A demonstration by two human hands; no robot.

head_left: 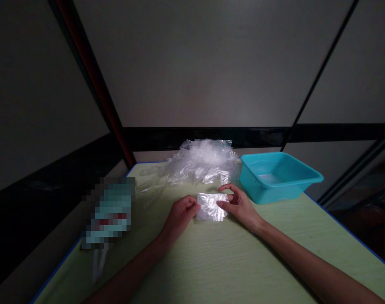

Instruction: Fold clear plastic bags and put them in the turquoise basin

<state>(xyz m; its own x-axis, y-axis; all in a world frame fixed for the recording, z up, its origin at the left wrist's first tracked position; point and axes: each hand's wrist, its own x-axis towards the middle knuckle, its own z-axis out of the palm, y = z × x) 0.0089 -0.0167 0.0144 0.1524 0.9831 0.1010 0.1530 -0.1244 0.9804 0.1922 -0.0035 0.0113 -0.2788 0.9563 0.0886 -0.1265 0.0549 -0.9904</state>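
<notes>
A clear plastic bag (212, 207), folded into a small shiny rectangle, is held up just above the table between my two hands. My left hand (183, 212) pinches its left edge between thumb and fingers. On the right edge, my right hand (238, 206) grips it with the thumb in front and fingers behind, the index finger lifted away. Behind the hands lies a loose heap of clear plastic bags (205, 162), crumpled and overlapping.
At the right stands a turquoise plastic basin (274, 188), close beyond my right hand. A blurred-out item (111, 211) with white straps lies near the left edge of the pale green table (224, 266). Cabinet panels (205, 63) rise right behind the table.
</notes>
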